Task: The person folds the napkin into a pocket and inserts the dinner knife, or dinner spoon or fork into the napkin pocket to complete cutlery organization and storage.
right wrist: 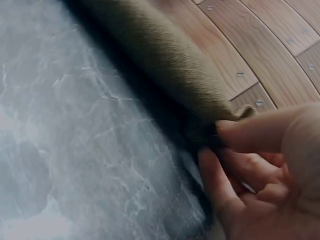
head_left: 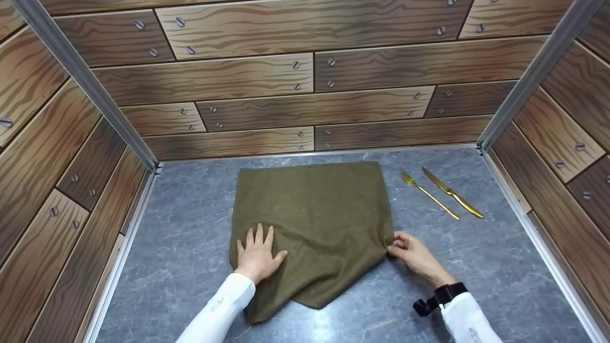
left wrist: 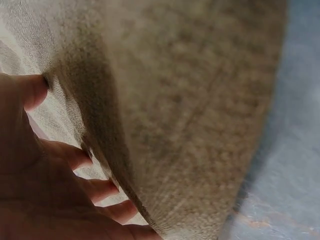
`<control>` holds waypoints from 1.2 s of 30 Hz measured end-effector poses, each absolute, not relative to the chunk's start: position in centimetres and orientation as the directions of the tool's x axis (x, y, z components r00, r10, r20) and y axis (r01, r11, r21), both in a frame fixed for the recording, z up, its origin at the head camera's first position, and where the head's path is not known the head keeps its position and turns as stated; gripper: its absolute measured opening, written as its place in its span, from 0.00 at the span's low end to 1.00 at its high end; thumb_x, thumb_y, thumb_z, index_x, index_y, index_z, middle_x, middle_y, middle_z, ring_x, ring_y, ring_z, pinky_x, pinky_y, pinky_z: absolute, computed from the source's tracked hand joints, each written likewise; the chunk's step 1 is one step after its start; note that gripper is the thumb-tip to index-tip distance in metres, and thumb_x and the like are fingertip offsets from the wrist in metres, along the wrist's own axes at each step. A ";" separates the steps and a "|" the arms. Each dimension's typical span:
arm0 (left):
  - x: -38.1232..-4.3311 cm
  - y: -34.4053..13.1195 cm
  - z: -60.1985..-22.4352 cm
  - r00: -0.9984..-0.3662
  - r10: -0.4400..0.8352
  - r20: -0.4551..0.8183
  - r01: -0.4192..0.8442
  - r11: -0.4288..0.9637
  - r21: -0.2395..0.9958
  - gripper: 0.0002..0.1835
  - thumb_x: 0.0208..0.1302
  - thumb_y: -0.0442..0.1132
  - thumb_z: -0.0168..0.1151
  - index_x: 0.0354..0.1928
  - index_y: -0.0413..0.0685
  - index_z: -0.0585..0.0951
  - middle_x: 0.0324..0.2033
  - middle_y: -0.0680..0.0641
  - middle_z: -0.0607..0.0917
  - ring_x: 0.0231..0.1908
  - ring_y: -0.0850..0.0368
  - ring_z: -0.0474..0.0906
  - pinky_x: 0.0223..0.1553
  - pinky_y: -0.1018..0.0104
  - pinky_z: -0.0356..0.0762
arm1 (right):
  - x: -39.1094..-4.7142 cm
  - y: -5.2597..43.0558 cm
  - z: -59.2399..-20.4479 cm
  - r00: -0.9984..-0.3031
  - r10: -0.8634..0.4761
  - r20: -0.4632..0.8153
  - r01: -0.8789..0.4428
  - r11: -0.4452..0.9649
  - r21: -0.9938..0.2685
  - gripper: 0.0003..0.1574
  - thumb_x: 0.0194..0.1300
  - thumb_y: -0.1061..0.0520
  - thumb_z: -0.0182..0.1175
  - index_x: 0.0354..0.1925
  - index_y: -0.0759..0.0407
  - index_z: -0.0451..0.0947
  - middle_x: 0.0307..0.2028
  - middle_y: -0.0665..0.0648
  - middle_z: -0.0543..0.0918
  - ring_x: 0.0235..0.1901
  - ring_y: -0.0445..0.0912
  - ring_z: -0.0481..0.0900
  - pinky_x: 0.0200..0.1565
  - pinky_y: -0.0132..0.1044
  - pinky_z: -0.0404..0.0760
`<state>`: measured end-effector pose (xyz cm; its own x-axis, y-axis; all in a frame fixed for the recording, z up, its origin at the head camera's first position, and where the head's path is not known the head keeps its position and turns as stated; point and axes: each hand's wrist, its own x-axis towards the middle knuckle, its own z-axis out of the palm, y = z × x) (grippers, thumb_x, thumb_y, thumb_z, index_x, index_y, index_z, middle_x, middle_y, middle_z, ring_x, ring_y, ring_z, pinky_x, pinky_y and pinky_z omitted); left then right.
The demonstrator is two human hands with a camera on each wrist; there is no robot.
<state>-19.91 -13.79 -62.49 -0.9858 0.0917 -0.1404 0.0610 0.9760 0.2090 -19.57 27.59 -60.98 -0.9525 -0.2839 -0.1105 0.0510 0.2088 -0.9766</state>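
Olive cloth (head_left: 314, 205) bears the spread left hand (head_left: 259, 257); right hand (head_left: 417, 256) pinches its edge beside open tabletop (head_left: 495, 267).

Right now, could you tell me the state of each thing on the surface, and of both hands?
Olive-brown cloth: spread out, near part rumpled
Gold fork: lying, untouched
Gold table knife: lying beside the fork, untouched
Left hand: resting on the cloth, fingers spread
Right hand: pinching the cloth's right edge
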 end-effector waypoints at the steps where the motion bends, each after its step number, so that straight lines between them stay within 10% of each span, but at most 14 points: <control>1: -20.0 -13.8 -62.5 -0.986 0.091 -0.139 0.061 0.976 0.208 0.44 0.66 0.67 0.52 0.76 0.51 0.59 0.74 0.37 0.56 0.72 0.35 0.48 0.63 0.27 0.48 | -19.5 27.3 -60.3 -0.964 -0.244 -0.107 0.052 0.222 -0.974 0.15 0.66 0.71 0.58 0.49 0.77 0.69 0.36 0.70 0.80 0.30 0.45 0.76 0.30 0.32 0.75; 16: -20.6 -13.8 -62.6 -0.988 0.100 -0.120 0.074 0.975 0.207 0.44 0.65 0.68 0.52 0.76 0.51 0.59 0.74 0.38 0.56 0.72 0.35 0.47 0.64 0.28 0.47 | -20.3 27.5 -61.4 -0.988 0.127 0.092 -0.039 0.373 -0.927 0.18 0.73 0.62 0.55 0.58 0.69 0.73 0.37 0.64 0.83 0.32 0.41 0.79 0.35 0.28 0.76; 21: -20.6 -13.8 -62.7 -0.987 0.099 -0.126 0.071 0.974 0.213 0.45 0.65 0.68 0.51 0.76 0.52 0.58 0.74 0.38 0.55 0.73 0.36 0.46 0.65 0.29 0.46 | -19.6 27.7 -61.3 -0.996 0.094 -0.005 0.046 0.441 -0.896 0.25 0.72 0.58 0.56 0.62 0.70 0.68 0.29 0.63 0.80 0.26 0.47 0.78 0.31 0.34 0.76; 28: -20.6 -13.8 -62.6 -0.986 0.098 -0.132 0.070 0.976 0.205 0.45 0.66 0.69 0.51 0.77 0.52 0.58 0.74 0.39 0.55 0.73 0.36 0.46 0.65 0.29 0.47 | -17.3 28.6 -60.8 -0.970 -0.057 -0.238 0.169 0.546 -0.820 0.48 0.71 0.45 0.57 0.70 0.78 0.52 0.64 0.81 0.63 0.64 0.69 0.64 0.65 0.58 0.62; 36: -20.7 -13.9 -62.5 -0.984 0.107 -0.144 0.076 0.975 0.211 0.44 0.66 0.68 0.52 0.76 0.52 0.58 0.74 0.38 0.54 0.72 0.35 0.46 0.64 0.28 0.46 | -15.2 29.1 -61.1 -0.954 -0.094 -0.286 0.223 0.417 -0.881 0.47 0.69 0.59 0.61 0.71 0.78 0.47 0.58 0.80 0.72 0.49 0.58 0.81 0.47 0.42 0.81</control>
<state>-20.67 -13.90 -62.46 -0.9838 0.1074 -0.1436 0.0756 0.9746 0.2109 -15.18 29.12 -61.13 -0.9536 -0.0939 -0.2859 0.2230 0.4175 -0.8809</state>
